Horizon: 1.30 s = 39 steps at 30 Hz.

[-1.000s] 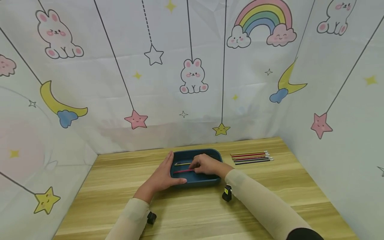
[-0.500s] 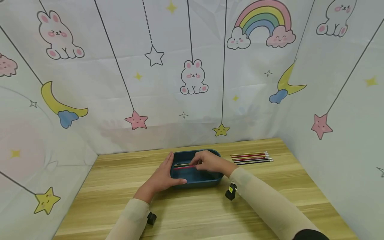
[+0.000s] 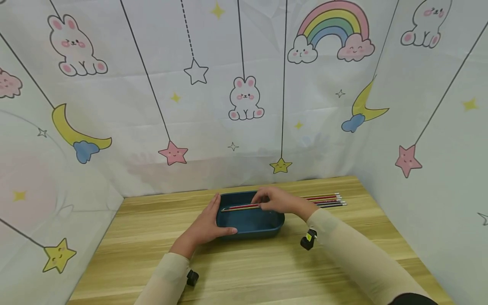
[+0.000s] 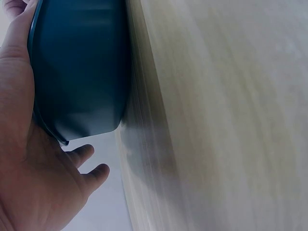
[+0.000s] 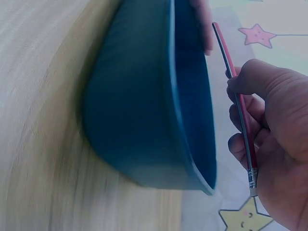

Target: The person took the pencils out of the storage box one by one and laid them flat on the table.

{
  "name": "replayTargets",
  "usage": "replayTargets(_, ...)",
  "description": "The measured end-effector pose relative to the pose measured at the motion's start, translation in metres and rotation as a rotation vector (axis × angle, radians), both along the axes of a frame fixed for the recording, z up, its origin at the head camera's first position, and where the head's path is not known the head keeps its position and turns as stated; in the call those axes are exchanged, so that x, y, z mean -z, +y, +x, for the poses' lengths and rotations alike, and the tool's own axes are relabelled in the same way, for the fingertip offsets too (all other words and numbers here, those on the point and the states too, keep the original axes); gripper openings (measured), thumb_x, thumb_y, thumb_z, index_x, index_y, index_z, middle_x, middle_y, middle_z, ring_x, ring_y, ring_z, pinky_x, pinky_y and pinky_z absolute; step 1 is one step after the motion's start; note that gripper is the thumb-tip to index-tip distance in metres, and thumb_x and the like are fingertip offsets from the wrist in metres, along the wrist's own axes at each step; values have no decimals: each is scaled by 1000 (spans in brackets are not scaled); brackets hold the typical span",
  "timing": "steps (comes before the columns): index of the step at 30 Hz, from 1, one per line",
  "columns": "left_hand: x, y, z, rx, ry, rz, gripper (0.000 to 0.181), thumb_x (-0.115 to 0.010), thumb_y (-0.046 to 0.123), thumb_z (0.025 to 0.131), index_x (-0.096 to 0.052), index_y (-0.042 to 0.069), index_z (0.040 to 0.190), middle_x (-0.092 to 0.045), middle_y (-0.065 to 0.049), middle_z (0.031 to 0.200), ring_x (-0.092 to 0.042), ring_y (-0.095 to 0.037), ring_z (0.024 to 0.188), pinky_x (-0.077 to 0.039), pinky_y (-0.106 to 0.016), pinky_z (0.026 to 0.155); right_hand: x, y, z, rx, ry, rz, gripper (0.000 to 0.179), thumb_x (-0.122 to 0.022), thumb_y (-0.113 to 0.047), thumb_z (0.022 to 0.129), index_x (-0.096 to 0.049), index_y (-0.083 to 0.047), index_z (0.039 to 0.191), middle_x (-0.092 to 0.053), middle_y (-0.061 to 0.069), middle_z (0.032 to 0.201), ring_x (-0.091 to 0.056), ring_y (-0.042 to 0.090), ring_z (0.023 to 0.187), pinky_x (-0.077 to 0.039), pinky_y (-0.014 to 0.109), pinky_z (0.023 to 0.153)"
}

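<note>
A dark blue rectangular box (image 3: 249,228) stands on the table. My left hand (image 3: 207,222) rests against its left end, thumb along the near side and fingers spread at the far left corner. In the left wrist view two fingertips (image 4: 98,175) extend past the box wall. My right hand (image 3: 276,201) pinches a red pencil (image 5: 244,118) with a dark stripe, seen in the right wrist view with its ferrule end near the palm. Over the box's far part, a yellowish pencil (image 3: 233,209) runs alongside the red one; whether it is held too, I cannot tell.
Several pencils (image 3: 335,200) lie side by side on the wooden table (image 3: 244,271) right of the box, partly hidden behind my right hand and wrist. A white cloth backdrop (image 3: 207,173) with cartoon prints rises behind and at both sides.
My right hand has moved to the right and away from me, raising the red pencil from the middle of the box towards its far side. The left hand and box have stayed put.
</note>
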State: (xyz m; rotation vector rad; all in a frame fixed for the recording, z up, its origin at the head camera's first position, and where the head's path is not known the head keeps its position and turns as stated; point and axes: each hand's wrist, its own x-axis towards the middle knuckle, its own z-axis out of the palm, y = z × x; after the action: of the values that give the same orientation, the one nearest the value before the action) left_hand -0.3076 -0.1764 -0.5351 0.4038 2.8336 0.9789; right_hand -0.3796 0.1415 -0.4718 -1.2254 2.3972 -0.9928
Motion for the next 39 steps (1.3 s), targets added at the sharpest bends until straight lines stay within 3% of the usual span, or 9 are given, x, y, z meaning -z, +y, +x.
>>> replayTargets(10,0,-2,0,19,2,-3,140,-88,71,85,-4,12,179,-1,-7,187,-12,-39,170,-25,-66,131,-13,29,10,8,14,-10,26,-67,0,107,-82,-8,128,-68,3,108,-63,16,89,-56,34,78)
replayTargets(23,-4,-2,3,23,4,-10,140,-88,71,85,-5,11,179,-1,-9,187,-14,-41,169,-26,-67,129,-20,82,8,44,-10,-12,24,-69,-2,108,-84,-11,125,-71,4,108,-64,21,86,-56,33,69)
replayTargets(29,-4,-2,3,25,-6,-12,139,-87,72,85,-3,13,179,0,-7,187,-13,-40,170,-25,-66,130,-27,103,8,72,-9,-7,24,-71,-5,108,-85,-20,121,-72,3,105,-64,22,85,-54,31,71)
replayTargets(33,-5,-2,3,26,-2,-10,140,-88,71,85,-4,11,179,0,-9,187,-14,-41,169,-26,-67,129,-27,116,8,94,-15,-2,19,-74,-11,108,-86,-22,117,-73,8,107,-64,23,86,-53,31,72)
replayTargets(39,-5,-1,4,22,1,0,138,-88,69,86,-4,11,179,-1,-9,187,-13,-41,169,-26,-68,129,-22,134,6,119,-28,-5,20,-74,-8,107,-87,-16,120,-73,3,107,-61,23,87,-52,30,72)
